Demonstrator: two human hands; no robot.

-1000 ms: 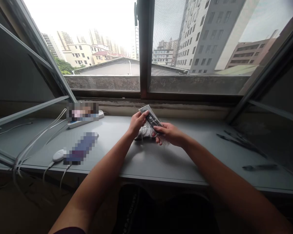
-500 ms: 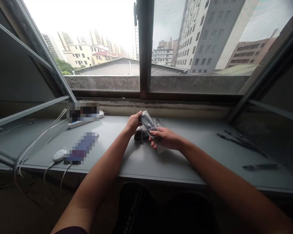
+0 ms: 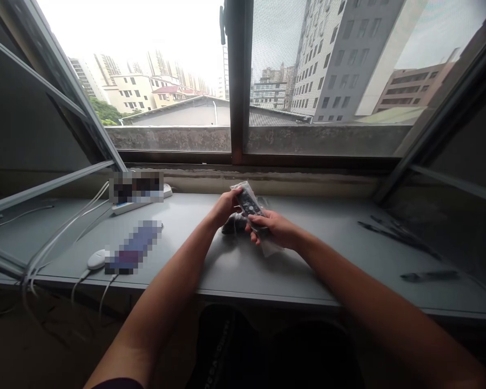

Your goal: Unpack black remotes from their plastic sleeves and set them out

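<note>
A dark remote control wrapped in a clear plastic bag is held above the grey windowsill desk. My left hand pinches the bag's top end, fingers closed. My right hand grips the remote's lower end, with loose plastic hanging below the fingers. Behind the hands a second dark object lies on the desk, partly hidden.
A white power strip with white cables lies at the left, beside a white mouse-like device and a blurred flat object. Dark pens or tools lie at the right. An open window frame juts in at the left.
Both hands shifted a little with the bagged remote: it dropped slightly lower and nearer the desk, and its top end tipped a bit more upright.
</note>
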